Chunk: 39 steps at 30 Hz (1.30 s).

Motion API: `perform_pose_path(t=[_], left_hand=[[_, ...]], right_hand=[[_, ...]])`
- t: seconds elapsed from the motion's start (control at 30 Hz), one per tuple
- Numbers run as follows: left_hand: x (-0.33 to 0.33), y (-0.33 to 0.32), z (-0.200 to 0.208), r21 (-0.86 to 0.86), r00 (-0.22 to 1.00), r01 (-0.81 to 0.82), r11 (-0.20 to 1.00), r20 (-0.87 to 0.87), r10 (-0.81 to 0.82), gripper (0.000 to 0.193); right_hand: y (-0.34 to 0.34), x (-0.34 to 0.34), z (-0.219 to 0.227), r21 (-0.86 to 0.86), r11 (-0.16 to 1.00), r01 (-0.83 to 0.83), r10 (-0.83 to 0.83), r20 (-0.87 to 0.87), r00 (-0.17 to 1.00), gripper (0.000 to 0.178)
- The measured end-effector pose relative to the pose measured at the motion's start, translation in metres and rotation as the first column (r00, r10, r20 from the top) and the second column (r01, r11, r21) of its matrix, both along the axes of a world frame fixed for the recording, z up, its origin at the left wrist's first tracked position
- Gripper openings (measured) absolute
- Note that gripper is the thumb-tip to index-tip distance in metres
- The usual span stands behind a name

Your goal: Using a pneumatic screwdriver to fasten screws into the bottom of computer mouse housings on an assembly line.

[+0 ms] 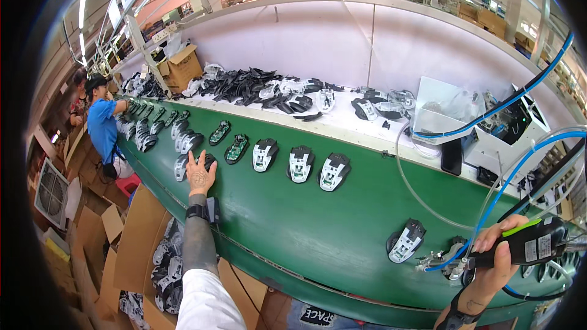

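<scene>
On the long green belt (pixel 293 220), the left hand (pixel 200 174) lies flat with its fingers spread wide. It rests on a dark mouse part (pixel 208 160) and grips nothing. Just beside it, to the left, sits a grey mouse shell (pixel 181 167). To the right, a green circuit board (pixel 236 148) and three black and white mouse halves (pixel 300 164) lie in a row across the belt.

Far off at the right edge, the right hand (pixel 498 256) is closed tight around a black electric screwdriver (pixel 520 247) with a green trigger. A blue hose (pixel 489 208) runs up from the tool. The tip points at a clear mouse piece (pixel 449 255) on the belt. One more black and white mouse half (pixel 406 241) lies just left of that piece, well apart from the left hand.

Behind the belt, a white counter (pixel 342 119) holds heaps of black shells (pixel 244 85). A person in a blue shirt (pixel 101 125) stands far along the line.
</scene>
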State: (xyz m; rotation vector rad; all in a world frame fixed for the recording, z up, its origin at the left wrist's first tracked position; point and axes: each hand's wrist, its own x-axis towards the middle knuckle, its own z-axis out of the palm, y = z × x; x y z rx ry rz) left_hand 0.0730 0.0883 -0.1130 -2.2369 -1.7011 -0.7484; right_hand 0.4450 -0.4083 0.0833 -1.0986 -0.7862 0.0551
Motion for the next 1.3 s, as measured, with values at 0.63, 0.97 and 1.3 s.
perform_pose_path(t=[0.63,0.97,1.3], left_hand=[[0.069,0.002,0.069,-0.069,0.906,0.389,0.919,0.211,-0.367,0.054],[0.097,0.038,0.015,-0.205,0.913,0.372,0.905,-0.093,-0.397,0.048],[0.243,-0.101,0.070,0.089,0.661,0.721,0.688,0.209,-0.720,0.036]], right_hand=[[0.005,0.006,-0.001,0.009,0.998,0.056,-0.056,0.072,0.996,0.042],[0.004,-0.008,0.006,-0.012,0.998,0.067,-0.066,0.054,0.996,0.048],[-0.007,-0.001,0.008,-0.212,0.976,0.051,-0.096,-0.208,0.973,0.010]])
